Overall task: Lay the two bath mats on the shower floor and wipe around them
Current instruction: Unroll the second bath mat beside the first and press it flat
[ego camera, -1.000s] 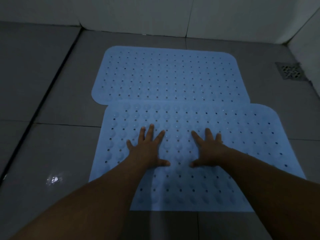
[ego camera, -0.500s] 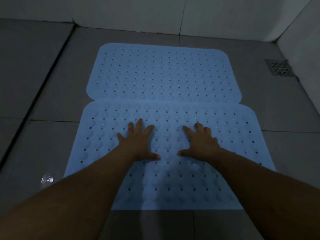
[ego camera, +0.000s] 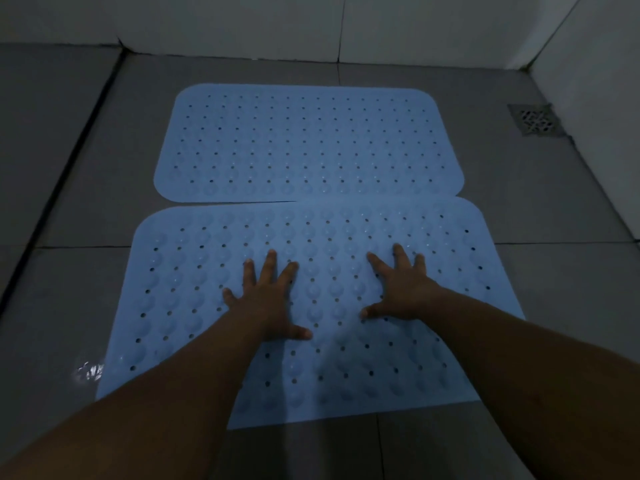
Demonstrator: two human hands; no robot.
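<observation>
Both mats lie on the shower floor; the left hand and right hand press flat, fingers spread, on the near mat, centre frame, below the far mat. Wiping around them looks next and needs a cloth.

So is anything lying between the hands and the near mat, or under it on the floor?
Nothing visible: the left hand and right hand press flat on the near mat, which lies on the floor.

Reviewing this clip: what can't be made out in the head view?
- Near mat: the middle and front edge are hidden under both forearms and hands.
- Mat overlap: at right the near mat seems to cover the far mat edge; dim light leaves it uncertain.
- Floor drain: pattern too small and dark.
</observation>
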